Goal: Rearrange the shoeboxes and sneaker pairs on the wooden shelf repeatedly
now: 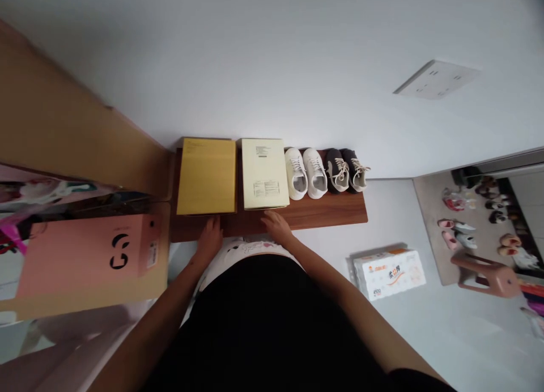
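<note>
My left hand (209, 233) lies flat on the front edge of a low wooden shelf (327, 211), just below a yellow box (206, 175). My right hand (277, 225) rests with fingers spread on the same edge, right below a pale cream box (263, 173). Neither hand holds anything. To the right of the boxes stand a pair of white sneakers (305, 173) and a pair of dark sneakers (346, 169), toes toward me.
A pink box (89, 253) sits on a surface at the left, beside a wooden cabinet side (63, 126). On the floor to the right lie a pack of tissue paper (389, 273), a brown stool (484, 270) and a mat with several shoes (467, 222).
</note>
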A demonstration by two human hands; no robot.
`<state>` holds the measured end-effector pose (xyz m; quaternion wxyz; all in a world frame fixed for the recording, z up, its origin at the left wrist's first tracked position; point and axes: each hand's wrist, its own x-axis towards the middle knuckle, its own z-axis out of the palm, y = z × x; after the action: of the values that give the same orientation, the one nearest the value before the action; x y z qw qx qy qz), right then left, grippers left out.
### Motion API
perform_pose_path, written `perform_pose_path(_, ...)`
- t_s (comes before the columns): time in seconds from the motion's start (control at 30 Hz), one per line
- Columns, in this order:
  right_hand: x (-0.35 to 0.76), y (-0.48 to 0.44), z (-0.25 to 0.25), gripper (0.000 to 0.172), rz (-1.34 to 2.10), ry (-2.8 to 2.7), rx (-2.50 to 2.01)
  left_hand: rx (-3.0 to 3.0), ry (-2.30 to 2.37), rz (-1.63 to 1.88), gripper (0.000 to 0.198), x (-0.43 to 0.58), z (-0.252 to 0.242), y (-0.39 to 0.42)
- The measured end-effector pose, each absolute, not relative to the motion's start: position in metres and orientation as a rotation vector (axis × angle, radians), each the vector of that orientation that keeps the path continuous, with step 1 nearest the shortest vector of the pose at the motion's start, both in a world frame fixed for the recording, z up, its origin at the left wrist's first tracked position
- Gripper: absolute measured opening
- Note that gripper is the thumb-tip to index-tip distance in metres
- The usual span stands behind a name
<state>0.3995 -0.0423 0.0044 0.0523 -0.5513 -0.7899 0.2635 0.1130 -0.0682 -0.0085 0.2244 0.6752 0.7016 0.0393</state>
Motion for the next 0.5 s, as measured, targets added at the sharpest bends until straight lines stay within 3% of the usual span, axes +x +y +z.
perform_pose_path(0.3, 0.576, -0.056, 0.011, 0.037, 0.597, -1.479, -1.975, 1.714, 1.484, 0.306, 0.044, 0.239, 0.035, -0.049)
perform_pose_path(0.4, 0.608, -0.026, 0.022, 0.041, 0.568, -1.45, -2.076, 1.7, 1.352, 0.436, 0.046, 0.323, 0.047, -0.01)
perform_pose_path(0.5, 0.606, 0.021, 0.03, 0.043, 0.791, -1.709, -2.077, 1.57, 1.514, 0.451, 0.056, 0.404, 0.043, 0.035)
